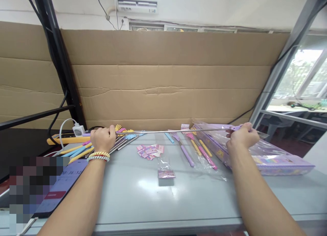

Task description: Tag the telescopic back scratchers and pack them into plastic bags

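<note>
Grey table (122, 202); above it, left hand (103, 139), right hand (242, 137) gripping opposite ends of scratcher (173, 131); likely extension step; next move presumably needs straight alignment

Bright overall; right window (310, 60) washed out; glare on tabletop (133, 205); edges stretched; pixelation lower left.

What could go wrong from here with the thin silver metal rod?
The rod, held near its ends by the left hand and right hand, could bend or slip. The left hand is close to a pile of yellow- and blue-handled metal sticks and might knock some. The left forearm overlaps the black rectangular phone in view, so it may nudge it.
</note>
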`<control>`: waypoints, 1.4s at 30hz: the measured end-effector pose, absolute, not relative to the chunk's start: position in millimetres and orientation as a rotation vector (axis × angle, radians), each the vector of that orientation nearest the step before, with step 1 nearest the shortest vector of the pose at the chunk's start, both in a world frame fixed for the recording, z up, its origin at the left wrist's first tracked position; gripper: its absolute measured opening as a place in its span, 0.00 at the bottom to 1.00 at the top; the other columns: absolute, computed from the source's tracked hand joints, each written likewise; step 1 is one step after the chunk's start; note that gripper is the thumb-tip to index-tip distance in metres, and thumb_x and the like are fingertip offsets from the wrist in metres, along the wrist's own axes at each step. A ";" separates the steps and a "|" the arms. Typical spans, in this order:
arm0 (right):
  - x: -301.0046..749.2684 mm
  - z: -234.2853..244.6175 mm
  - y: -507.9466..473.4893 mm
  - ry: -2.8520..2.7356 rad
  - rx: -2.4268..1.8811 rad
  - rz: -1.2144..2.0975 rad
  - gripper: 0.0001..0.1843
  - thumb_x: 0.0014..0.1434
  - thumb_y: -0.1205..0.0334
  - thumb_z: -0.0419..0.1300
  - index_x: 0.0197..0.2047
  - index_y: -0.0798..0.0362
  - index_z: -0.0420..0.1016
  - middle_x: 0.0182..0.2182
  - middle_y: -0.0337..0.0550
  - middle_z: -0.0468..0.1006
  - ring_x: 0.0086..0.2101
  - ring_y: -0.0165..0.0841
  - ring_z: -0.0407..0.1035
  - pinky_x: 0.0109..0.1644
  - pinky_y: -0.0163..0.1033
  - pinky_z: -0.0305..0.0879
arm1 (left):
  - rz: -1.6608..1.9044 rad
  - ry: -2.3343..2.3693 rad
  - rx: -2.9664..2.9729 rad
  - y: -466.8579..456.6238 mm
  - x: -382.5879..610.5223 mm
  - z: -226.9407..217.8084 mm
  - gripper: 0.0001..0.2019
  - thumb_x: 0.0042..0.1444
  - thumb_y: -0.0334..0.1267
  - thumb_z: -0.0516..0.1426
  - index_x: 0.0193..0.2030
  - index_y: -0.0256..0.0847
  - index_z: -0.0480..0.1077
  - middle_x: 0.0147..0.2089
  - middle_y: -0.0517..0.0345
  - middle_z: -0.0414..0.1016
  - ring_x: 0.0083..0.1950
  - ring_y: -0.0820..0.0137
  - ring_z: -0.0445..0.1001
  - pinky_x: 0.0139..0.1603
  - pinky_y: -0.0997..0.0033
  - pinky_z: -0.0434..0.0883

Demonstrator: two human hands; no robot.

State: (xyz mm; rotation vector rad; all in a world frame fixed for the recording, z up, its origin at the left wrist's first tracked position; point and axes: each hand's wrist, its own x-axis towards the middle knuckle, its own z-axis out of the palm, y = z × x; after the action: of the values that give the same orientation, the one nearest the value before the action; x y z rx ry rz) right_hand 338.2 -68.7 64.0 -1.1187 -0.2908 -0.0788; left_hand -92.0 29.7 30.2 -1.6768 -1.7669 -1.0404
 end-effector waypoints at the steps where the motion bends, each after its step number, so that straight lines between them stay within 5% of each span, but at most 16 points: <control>1: 334.0 64.2 -67.0 -0.292 -1.128 -0.080 0.10 0.61 0.62 0.41 0.28 0.50 0.54 0.22 0.41 0.68 0.13 0.25 0.59 0.15 0.32 0.49 | -1.022 -1.782 -1.668 28.6 -89.6 31.2 0.27 0.58 0.42 0.39 0.20 0.35 0.72 0.26 0.44 0.76 0.33 0.62 0.72 0.36 0.64 0.57; 6: 278.7 55.8 -55.5 -0.629 -1.315 -0.128 0.17 0.61 0.54 0.44 0.25 0.52 0.60 0.15 0.40 0.68 0.13 0.30 0.62 0.19 0.34 0.55 | -0.869 -1.801 -1.840 9.1 -51.2 41.1 0.30 0.58 0.45 0.37 0.24 0.34 0.76 0.26 0.43 0.76 0.31 0.59 0.73 0.29 0.66 0.56; 13: 165.4 22.3 -64.1 -1.484 -1.188 0.281 0.21 0.58 0.50 0.48 0.18 0.50 0.64 0.11 0.37 0.65 0.14 0.30 0.60 0.22 0.36 0.57 | -0.798 -1.490 -2.212 -39.0 13.0 42.7 0.27 0.59 0.44 0.38 0.25 0.39 0.74 0.26 0.50 0.76 0.27 0.63 0.73 0.25 0.70 0.53; 20: 156.3 9.2 -60.1 -1.588 -1.036 0.582 0.12 0.55 0.50 0.55 0.28 0.50 0.63 0.22 0.38 0.73 0.17 0.30 0.63 0.22 0.37 0.59 | -0.879 -1.330 -2.260 -28.1 1.3 34.7 0.21 0.59 0.40 0.42 0.23 0.40 0.70 0.25 0.55 0.75 0.26 0.67 0.71 0.24 0.70 0.50; 29: 165.4 10.2 -50.0 -1.405 -1.048 0.519 0.19 0.58 0.44 0.48 0.28 0.50 0.64 0.20 0.39 0.73 0.16 0.30 0.66 0.19 0.35 0.61 | -0.800 -1.168 -2.439 -22.2 1.5 34.2 0.22 0.61 0.43 0.39 0.29 0.41 0.71 0.29 0.55 0.75 0.30 0.69 0.71 0.27 0.70 0.53; 34: 213.1 38.9 -45.4 -0.925 -1.034 0.337 0.23 0.53 0.39 0.51 0.29 0.53 0.62 0.20 0.40 0.73 0.17 0.31 0.69 0.13 0.31 0.58 | -0.814 -1.462 -2.243 -0.8 -30.3 39.7 0.27 0.61 0.45 0.36 0.28 0.41 0.73 0.29 0.52 0.76 0.32 0.66 0.72 0.29 0.69 0.54; 38: 269.7 59.8 -52.7 -0.518 -0.955 0.171 0.19 0.58 0.45 0.47 0.28 0.53 0.59 0.17 0.36 0.69 0.17 0.30 0.69 0.14 0.30 0.61 | -0.929 -1.617 -1.835 20.9 -71.8 38.2 0.26 0.59 0.40 0.38 0.18 0.38 0.68 0.25 0.46 0.74 0.33 0.62 0.71 0.39 0.62 0.55; 42: 307.4 72.0 -66.4 -0.226 -0.871 0.123 0.13 0.64 0.57 0.40 0.31 0.52 0.56 0.18 0.34 0.68 0.15 0.26 0.67 0.14 0.28 0.63 | -1.187 -1.758 -1.479 29.5 -97.7 36.0 0.19 0.56 0.37 0.41 0.20 0.38 0.65 0.25 0.46 0.72 0.38 0.60 0.68 0.41 0.60 0.54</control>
State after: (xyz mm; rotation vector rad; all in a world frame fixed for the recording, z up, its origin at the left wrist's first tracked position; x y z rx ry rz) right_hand 307.4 -66.4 72.0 -0.8712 -0.2261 0.1231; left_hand -97.7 29.5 36.0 -1.4792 -1.7577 -1.1871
